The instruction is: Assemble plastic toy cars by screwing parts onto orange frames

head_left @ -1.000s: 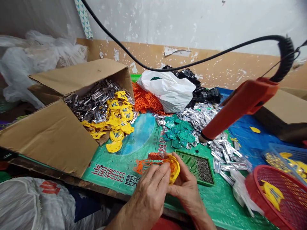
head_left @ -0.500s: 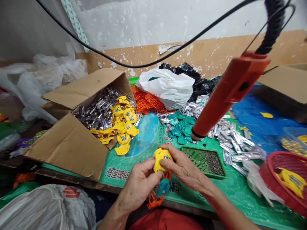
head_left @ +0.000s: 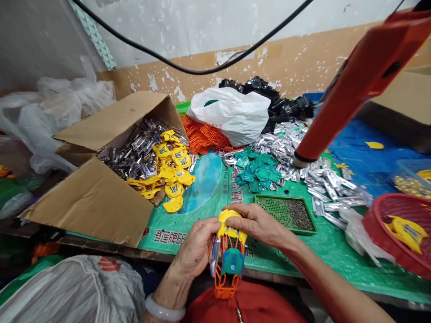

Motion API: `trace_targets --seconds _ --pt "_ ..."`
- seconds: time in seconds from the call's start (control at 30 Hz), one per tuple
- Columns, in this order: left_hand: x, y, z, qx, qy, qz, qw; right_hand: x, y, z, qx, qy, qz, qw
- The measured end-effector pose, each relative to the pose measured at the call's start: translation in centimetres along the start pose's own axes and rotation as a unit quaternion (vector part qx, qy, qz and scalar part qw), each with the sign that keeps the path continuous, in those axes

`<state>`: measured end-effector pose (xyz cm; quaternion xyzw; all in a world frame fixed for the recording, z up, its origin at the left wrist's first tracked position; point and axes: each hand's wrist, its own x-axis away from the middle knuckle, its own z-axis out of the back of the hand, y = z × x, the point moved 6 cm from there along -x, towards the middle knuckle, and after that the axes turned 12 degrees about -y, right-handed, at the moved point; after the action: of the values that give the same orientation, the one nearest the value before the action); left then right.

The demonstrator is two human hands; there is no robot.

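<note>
Close to my body, both hands grip a toy car body made of a yellow panel (head_left: 231, 220), an orange cage-like frame (head_left: 225, 292) and a green panel (head_left: 233, 261). My left hand (head_left: 195, 246) closes on its left side, thumb at the yellow panel's edge. A shiny silver strip (head_left: 214, 255) runs along that side, below the left fingers. My right hand (head_left: 257, 224) lies over the yellow panel, with bent fingers pressed on its top and right edge. The fingertips underneath are hidden.
A green screw tray (head_left: 284, 214) lies beyond my right hand. A red power screwdriver (head_left: 350, 89) hangs at the right. Behind lie green panels (head_left: 257, 168), silver parts (head_left: 332, 188) and an open cardboard box (head_left: 87, 202) spilling yellow panels. A red basket (head_left: 377, 233) stands right.
The toy car body has tipped, so its orange frame and green panel now show plainly, with the silver strip visible at its left. The hanging screwdriver appears farther right as the view shifted.
</note>
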<state>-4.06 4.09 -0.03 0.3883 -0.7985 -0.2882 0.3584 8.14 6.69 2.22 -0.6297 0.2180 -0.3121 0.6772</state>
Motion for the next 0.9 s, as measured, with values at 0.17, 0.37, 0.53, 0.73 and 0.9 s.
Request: trace_targets --seconds 0.17,0.37,0.53,0.73,0.9 --pt "0.0 -0.4 -0.1 -0.032 -0.006 0.020 0.999 0.3 0.8 0.0 -0.078 0.023 -0.008 0.997" --pt "0.0 -1.0 -0.3 -0.067 -0.015 0.042 0.997 0.7 1.4 -0.2 -0.115 0.032 -0.028 0.992" --pt "-0.3 -1.5 -0.2 -0.049 -0.012 0.051 0.997 1.0 1.4 0.0 -0.120 0.035 -0.025 0.992" --pt "-0.6 -1.8 0.2 -0.029 -0.037 0.052 0.998 1.0 2.2 -0.4 -0.152 0.033 -0.062 0.986" --pt "-0.5 -1.9 0.1 -0.015 -0.027 0.061 0.998 1.0 3.0 -0.6 -0.152 0.044 -0.087 0.984"
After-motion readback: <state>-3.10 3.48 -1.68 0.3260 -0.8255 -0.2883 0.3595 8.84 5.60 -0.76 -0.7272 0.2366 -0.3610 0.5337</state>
